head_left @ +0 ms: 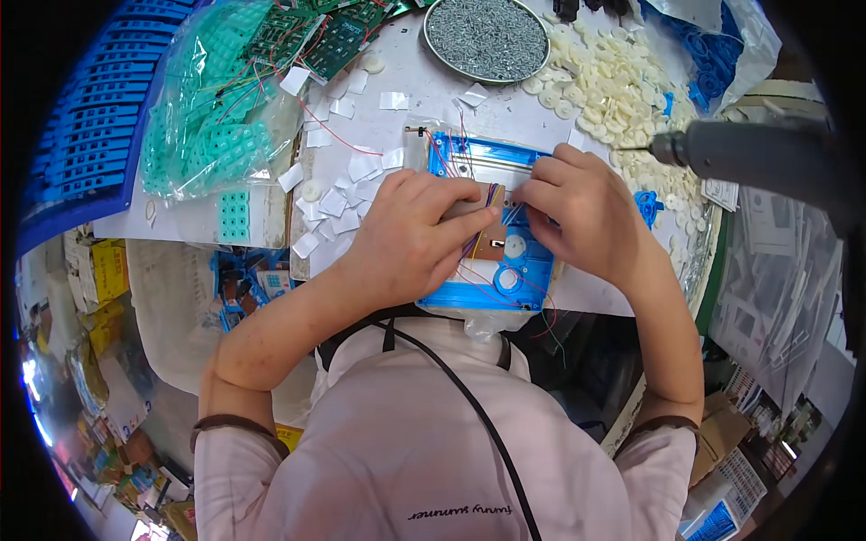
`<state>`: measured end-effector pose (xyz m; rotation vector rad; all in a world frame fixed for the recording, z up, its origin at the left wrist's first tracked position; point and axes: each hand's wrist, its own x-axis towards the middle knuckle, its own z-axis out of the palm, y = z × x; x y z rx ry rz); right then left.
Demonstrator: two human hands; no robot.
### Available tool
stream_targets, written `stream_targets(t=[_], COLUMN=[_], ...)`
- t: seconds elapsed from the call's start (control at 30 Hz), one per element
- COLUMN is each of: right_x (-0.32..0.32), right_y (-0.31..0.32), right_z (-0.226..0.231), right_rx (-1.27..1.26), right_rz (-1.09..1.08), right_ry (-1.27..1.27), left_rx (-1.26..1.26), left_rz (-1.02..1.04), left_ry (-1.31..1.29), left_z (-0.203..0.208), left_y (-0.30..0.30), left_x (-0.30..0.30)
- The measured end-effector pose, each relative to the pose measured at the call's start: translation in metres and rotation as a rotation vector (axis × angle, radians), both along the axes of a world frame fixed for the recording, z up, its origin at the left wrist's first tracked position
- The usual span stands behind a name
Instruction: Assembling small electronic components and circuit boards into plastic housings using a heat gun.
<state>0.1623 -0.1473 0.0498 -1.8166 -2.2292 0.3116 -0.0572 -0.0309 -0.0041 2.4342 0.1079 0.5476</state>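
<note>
A blue plastic casing [534,261] lies at the table's front edge, with a brown circuit board [488,250] inside. Several coloured wires [495,195] cross the board, and thin red wires hang over the casing's near edge. My left hand [410,225] rests over the casing's left side, fingers and thumb closed above the board on something greyish I cannot make out. From the right, my right hand [586,206] reaches in, its fingertips pinched together beside the board near some thin pale wires. What they hold is hidden.
A power screwdriver [740,149] juts in from the right. Behind are a bowl of screws [487,41], cream plastic discs [613,86] and green circuit boards [338,45]. White square pieces [343,203] and bagged teal pads [207,153] lie left; a blue crate [86,108] stands beyond.
</note>
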Motion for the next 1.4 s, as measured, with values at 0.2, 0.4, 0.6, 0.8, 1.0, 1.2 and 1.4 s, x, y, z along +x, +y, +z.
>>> stream_targets(t=[0.2,0.4,0.6,0.8,1.0,1.2,1.4], right_x=[0.0,-0.002,-0.071,-0.101,-0.074,-0.009,0.024], right_y=[0.015,0.016,-0.038,-0.049,-0.048,0.008,0.082], right_z=[0.007,0.016,-0.002,-0.023,0.006,0.029,-0.042], right_rx=[-0.085,-0.104,0.033,0.119,-0.074,0.014,0.226], right_rz=[0.09,0.138,-0.048,-0.204,-0.091,-0.287,0.054], right_ry=[-0.129,-0.091,0.007,0.251,0.586,0.619,0.275], left_rx=[-0.014,-0.026,-0.02,-0.428,0.049,0.146,0.161], left_rz=[-0.014,-0.023,-0.054,-0.056,0.372,0.444,0.37], left_ry=[-0.019,-0.042,-0.044,0.067,-0.032,0.087,0.16], left_z=[-0.003,-0.005,-0.006,0.033,0.032,0.034,0.012], left_y=[0.001,0.002,0.005,0.041,0.072,0.071,0.055], left_x=[0.0,-0.001,0.0,0.005,0.05,0.059,0.044])
